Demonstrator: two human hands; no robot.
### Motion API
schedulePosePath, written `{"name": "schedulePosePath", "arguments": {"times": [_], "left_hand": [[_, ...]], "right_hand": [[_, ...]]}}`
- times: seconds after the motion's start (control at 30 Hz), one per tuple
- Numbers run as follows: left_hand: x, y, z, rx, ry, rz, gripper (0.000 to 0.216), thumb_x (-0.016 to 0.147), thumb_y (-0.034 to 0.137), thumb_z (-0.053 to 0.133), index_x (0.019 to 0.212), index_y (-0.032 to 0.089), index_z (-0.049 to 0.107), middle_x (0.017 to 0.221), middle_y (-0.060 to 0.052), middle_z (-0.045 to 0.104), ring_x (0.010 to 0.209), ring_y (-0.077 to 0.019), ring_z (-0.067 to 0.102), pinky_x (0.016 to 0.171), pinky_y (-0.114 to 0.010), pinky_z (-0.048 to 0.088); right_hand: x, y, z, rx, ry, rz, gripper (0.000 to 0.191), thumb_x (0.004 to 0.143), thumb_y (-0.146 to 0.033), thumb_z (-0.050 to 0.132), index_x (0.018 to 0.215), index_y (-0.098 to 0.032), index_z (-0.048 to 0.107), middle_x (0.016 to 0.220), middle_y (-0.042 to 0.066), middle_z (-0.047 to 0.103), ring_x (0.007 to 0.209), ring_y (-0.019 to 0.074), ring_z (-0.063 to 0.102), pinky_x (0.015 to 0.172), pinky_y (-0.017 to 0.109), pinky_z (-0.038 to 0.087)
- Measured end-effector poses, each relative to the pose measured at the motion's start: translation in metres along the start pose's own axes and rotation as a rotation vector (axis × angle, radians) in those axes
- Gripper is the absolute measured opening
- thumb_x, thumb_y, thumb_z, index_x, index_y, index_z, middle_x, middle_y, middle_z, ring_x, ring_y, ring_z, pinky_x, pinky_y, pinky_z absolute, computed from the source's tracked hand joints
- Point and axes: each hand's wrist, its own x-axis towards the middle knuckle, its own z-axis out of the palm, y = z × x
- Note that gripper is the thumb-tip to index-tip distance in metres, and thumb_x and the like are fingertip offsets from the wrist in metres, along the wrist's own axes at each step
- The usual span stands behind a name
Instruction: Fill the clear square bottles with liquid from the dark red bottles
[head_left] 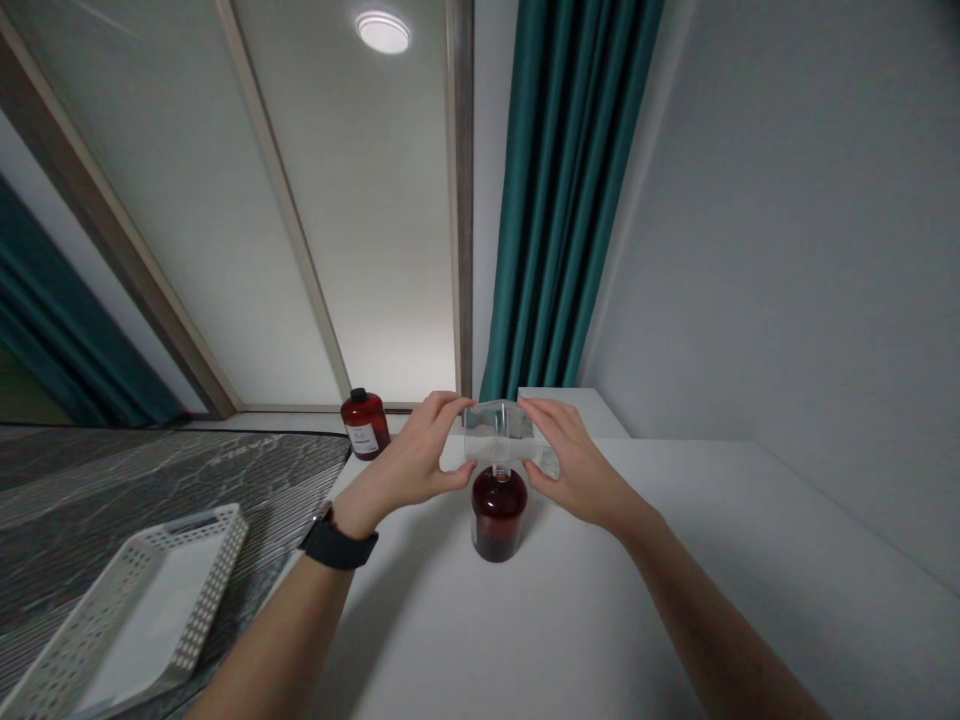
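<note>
Between my two hands is a clear, see-through box-shaped piece (499,435), held by its left and right ends. My left hand (424,450), with a black band on the wrist, has fingers and thumb curved around the left end. My right hand (574,462) grips the right end the same way. Directly beneath the piece, a dark red-brown bottle (498,515) stands upright on the white table (585,630). The bottle's narrow neck shows just under the clear piece; whether the two touch, I cannot tell.
Beyond my left hand, a second red-brown bottle (365,425) with a black cap and white label stands near the table's left edge. Lower left, a white perforated basket (214,600) rests on a dark grey patterned surface (285,490). A teal curtain (562,200) and pale wall (795,250) rise behind.
</note>
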Motion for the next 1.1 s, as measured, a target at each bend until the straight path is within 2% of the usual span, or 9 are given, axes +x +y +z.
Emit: {"name": "schedulePosePath", "arguments": {"times": [0.3,0.67,0.93,1.1], "left_hand": [[-0.003,-0.01,0.013,-0.067,0.028,-0.007,0.061,0.087,0.025,0.062,0.141,0.021,0.036,0.131,-0.014,0.046,0.125,-0.0312,0.053,0.108,-0.055,0.048],[-0.002,-0.008,0.013,-0.119,0.058,-0.015,0.061,0.086,0.024,0.064,0.142,0.023,0.038,0.132,-0.012,0.052,0.126,-0.0293,0.053,0.109,-0.054,0.046],[-0.002,-0.008,0.012,-0.105,0.089,0.029,0.064,0.082,0.022,0.068,0.139,0.023,0.037,0.135,-0.013,0.054,0.128,-0.031,0.053,0.11,-0.056,0.044],[-0.002,-0.002,0.004,-0.062,0.084,0.048,0.063,0.082,0.02,0.068,0.136,0.023,0.037,0.13,-0.013,0.054,0.123,-0.0312,0.054,0.106,-0.054,0.048]], "right_hand": [[0.0,0.002,0.004,0.043,-0.004,0.04,0.071,0.09,-0.018,0.058,0.154,-0.03,0.03,0.144,0.012,0.051,0.134,0.0304,0.046,0.111,0.059,0.042],[0.0,0.002,0.003,0.076,-0.007,0.054,0.069,0.089,-0.017,0.06,0.152,-0.029,0.033,0.143,0.011,0.052,0.133,0.0294,0.046,0.112,0.057,0.041],[-0.001,0.0,0.0,0.075,-0.003,0.057,0.08,0.087,-0.015,0.06,0.155,-0.033,0.024,0.147,0.01,0.046,0.139,0.0297,0.043,0.115,0.057,0.038],[0.0,0.0,-0.002,0.027,0.007,0.001,0.089,0.086,-0.012,0.059,0.158,-0.034,0.013,0.146,0.011,0.045,0.138,0.0316,0.042,0.114,0.059,0.039]]}}
